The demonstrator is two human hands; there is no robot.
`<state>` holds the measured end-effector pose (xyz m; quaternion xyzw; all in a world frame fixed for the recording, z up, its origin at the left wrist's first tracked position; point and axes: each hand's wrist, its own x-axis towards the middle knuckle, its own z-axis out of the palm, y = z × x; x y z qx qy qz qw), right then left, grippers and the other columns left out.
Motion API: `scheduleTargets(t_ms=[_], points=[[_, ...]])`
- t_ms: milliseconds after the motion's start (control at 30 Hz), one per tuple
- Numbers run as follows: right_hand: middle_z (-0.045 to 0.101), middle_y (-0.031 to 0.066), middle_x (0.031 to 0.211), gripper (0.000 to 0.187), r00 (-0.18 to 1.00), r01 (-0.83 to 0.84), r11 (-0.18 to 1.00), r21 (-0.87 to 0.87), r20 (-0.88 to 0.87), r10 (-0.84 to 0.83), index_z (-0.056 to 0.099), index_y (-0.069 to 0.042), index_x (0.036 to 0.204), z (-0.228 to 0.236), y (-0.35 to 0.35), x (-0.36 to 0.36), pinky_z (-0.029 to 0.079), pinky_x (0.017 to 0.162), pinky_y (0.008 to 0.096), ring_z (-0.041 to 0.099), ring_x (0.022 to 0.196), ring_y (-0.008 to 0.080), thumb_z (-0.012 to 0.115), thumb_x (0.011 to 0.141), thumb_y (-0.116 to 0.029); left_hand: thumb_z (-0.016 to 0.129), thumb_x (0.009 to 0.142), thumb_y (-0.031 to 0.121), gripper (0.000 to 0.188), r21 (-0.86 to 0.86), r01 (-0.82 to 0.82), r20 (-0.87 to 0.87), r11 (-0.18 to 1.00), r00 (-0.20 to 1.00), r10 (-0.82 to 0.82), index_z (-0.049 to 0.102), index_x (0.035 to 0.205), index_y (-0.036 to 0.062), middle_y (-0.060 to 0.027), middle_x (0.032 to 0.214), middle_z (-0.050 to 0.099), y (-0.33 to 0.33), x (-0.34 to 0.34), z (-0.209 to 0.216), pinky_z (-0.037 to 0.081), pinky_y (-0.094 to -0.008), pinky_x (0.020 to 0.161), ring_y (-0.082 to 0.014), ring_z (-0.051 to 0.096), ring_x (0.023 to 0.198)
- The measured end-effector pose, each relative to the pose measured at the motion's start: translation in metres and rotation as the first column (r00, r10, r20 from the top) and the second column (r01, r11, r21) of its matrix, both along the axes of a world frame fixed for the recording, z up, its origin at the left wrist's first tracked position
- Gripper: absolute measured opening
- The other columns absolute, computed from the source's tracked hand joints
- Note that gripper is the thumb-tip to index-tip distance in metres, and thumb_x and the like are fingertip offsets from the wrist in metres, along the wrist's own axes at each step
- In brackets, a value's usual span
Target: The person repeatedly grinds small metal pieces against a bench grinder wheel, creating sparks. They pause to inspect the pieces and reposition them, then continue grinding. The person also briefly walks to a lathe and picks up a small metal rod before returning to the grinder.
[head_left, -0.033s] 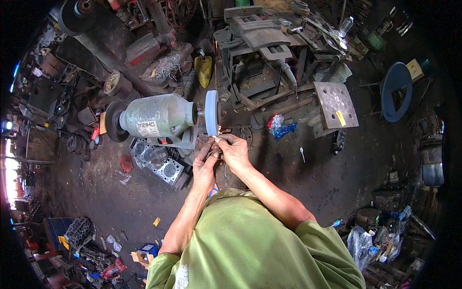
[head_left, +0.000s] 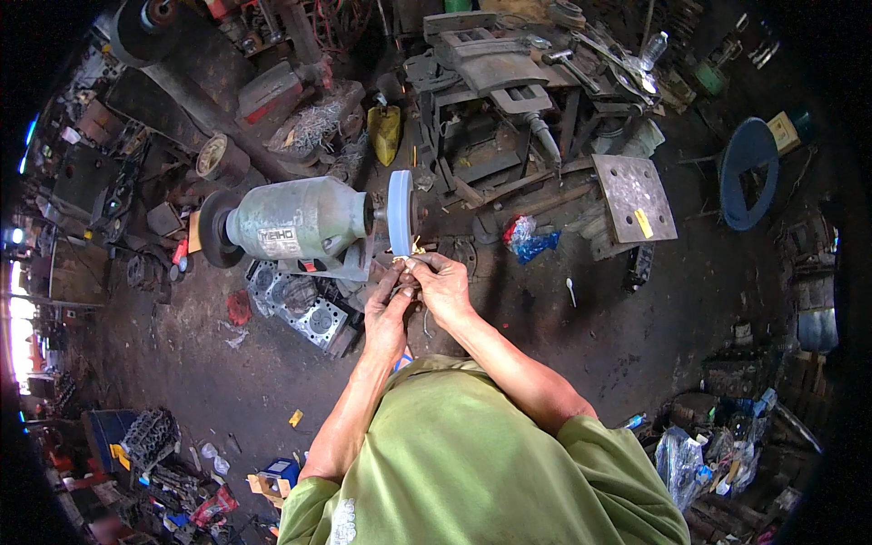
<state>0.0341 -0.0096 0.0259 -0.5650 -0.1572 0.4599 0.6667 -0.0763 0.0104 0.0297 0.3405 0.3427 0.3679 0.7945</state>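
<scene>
A green bench grinder (head_left: 292,222) stands in front of me, with a pale blue-grey grinding wheel (head_left: 399,214) at its right end and a dark wheel (head_left: 218,229) at its left. Yellow sparks fly at the lower edge of the pale wheel. Just below that edge, my left hand (head_left: 389,295) and my right hand (head_left: 438,284) meet, fingers closed and pinched together. Both grip a small piece pressed to the wheel. Its kind cannot be made out, as the fingers cover nearly all of it.
A metal engine part with round openings (head_left: 304,304) lies on the floor below the grinder. Right of the wheel are a steel plate with holes (head_left: 634,198) and a plastic spoon (head_left: 570,291). Behind stands a cluttered workbench (head_left: 495,73); a yellow scoop-like container (head_left: 383,134) is left of it.
The sparks at the lower edge of the wheel have spread and look brighter, while the streak of sparks above the wheel is shorter. My hands have stayed in place.
</scene>
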Motion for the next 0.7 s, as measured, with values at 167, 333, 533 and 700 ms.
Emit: scheduleTargets(t_ms=[167,333,533,700], points=[[0.066,0.0027,0.077,0.014,1.0,-0.021,0.999,-0.026,-0.01,0.021,0.068,0.002,0.096,0.01,-0.007,0.005,0.045,0.053,0.0213,0.057,0.064,0.007,0.062,0.091,-0.01,0.057,0.09,0.0,0.041,0.041,-0.006,0.018,0.999,1.0,0.005,0.052,0.131,-0.0002,-0.0082,0.111,0.063,-0.005,0.003,0.002,0.05,-0.0273,0.084,-0.0137,0.06,0.093],[0.066,0.003,0.078,0.013,0.997,-0.076,0.996,0.037,-0.015,0.077,0.069,0.0,0.094,0.011,-0.017,0.016,0.046,0.051,0.0216,0.058,0.062,0.007,0.063,0.09,-0.01,0.06,0.092,0.009,0.029,0.035,-0.079,-0.07,0.996,0.994,0.082,0.058,0.119,-0.0008,-0.0084,0.098,0.066,-0.01,0.006,-0.005,0.052,-0.0293,0.075,-0.0148,0.063,0.082],[0.069,0.0106,0.085,0.016,0.779,-0.219,0.976,-0.01,0.6,0.181,0.071,-0.002,0.095,0.006,-0.031,0.033,0.051,0.066,0.0298,0.064,0.072,0.0175,0.069,0.083,-0.013,0.063,0.091,0.014,0.024,-0.016,-0.173,-0.185,0.985,0.968,0.167,0.063,0.112,0.0008,-0.0062,0.095,0.066,-0.028,0.013,-0.008,0.051,-0.0284,0.072,-0.0132,0.061,0.081],[0.065,0.0114,0.087,0.024,0.373,-0.511,0.852,0.112,0.922,0.102,0.07,-0.002,0.094,0.01,-0.036,0.039,0.052,0.072,0.0368,0.063,0.081,0.0292,0.072,0.071,-0.001,0.064,0.09,0.015,0.02,-0.233,-0.372,-0.144,0.898,0.927,0.346,0.061,0.107,0.0034,-0.0073,0.097,0.065,-0.046,0.014,-0.009,0.053,-0.0334,0.074,-0.0174,0.062,0.086]])
